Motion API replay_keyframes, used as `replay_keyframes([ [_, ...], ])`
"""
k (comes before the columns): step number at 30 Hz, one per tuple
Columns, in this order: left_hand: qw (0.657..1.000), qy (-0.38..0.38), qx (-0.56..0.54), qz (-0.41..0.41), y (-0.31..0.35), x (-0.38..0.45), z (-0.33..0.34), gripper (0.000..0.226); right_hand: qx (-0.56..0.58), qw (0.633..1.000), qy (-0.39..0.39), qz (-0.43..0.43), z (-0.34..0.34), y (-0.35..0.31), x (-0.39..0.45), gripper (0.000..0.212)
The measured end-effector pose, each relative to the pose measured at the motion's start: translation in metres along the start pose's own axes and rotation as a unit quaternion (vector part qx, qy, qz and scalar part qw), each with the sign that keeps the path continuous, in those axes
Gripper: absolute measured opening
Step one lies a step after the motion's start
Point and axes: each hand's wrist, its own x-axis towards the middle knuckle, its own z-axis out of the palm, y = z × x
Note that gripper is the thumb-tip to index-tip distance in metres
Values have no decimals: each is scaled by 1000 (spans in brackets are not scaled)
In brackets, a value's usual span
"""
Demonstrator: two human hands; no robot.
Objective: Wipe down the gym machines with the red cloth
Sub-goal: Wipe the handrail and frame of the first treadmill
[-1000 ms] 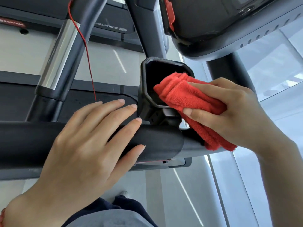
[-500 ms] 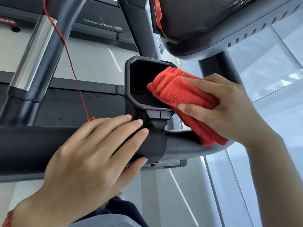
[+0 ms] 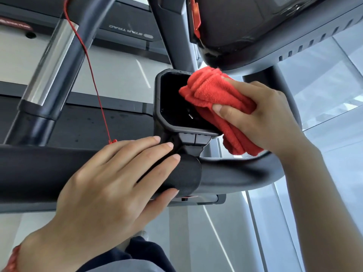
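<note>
The folded, fluffy red cloth (image 3: pixel 218 99) is being worked into the right side of the black, square-mouthed plastic cup holder (image 3: pixel 163 107) on the treadmill, its bunched end pushed over the holder's right rim and down against the inner wall. The cloth is pinched in the right hand (image 3: pixel 261 116), thumb pressed on the near face and fingers wrapped over the top, so a thick pad is presented to the plastic; a loose tail is left hanging below the palm, just above the handlebar. The padded black handlebar (image 3: pixel 39 171) is covered by the left hand (image 3: pixel 110 185), fingers spread flat and thumb tucked beneath, nothing gripped in it, probably to steady the body while the wiping is done. Little room is offered above, where the dark console underside (image 3: pixel 255 36) overhangs the holder's far right corner; the holder's left half is left open and looks not yet reached. A thin red safety cord (image 3: pixel 92 75) is seen dangling at the left, well apart from the cloth, so no snag is expected.
</note>
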Motion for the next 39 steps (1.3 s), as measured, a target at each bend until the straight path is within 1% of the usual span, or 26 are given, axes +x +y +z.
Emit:
replay_keyframes([
  [4, 998, -11, 46, 39, -3, -2, -3, 40, 31, 999, 0, 9, -1, -1, -8, 47],
  [7, 998, 15, 43, 48, 1, -1, -6, 31, 30, 999, -18, 13, -6, -4, -20, 49],
  [11, 995, 48, 67, 55, 5, -4, -4, 31, 52, 999, -5, 5, -16, -10, -35, 46],
  [18, 995, 58, 81, 30, 25, -27, -4, 32, 99, 994, 51, -13, -24, -21, -79, 49],
  [22, 994, 60, 91, 6, 35, -46, -6, 32, 149, 987, 63, -20, -21, -27, -100, 49],
  [26, 995, 53, 89, -7, 36, -70, -14, 33, 173, 983, 63, -21, 1, -40, -123, 50],
  [31, 993, 49, 95, -40, 24, -114, -28, 34, 196, 974, 116, -10, 28, -66, -147, 53],
  [34, 992, 50, 98, -67, 13, -145, -37, 35, 202, 971, 127, -18, 41, -89, -160, 51],
  [39, 989, 43, 102, -102, -10, -202, -64, 37, 220, 971, 83, -32, 87, -145, -183, 52],
])
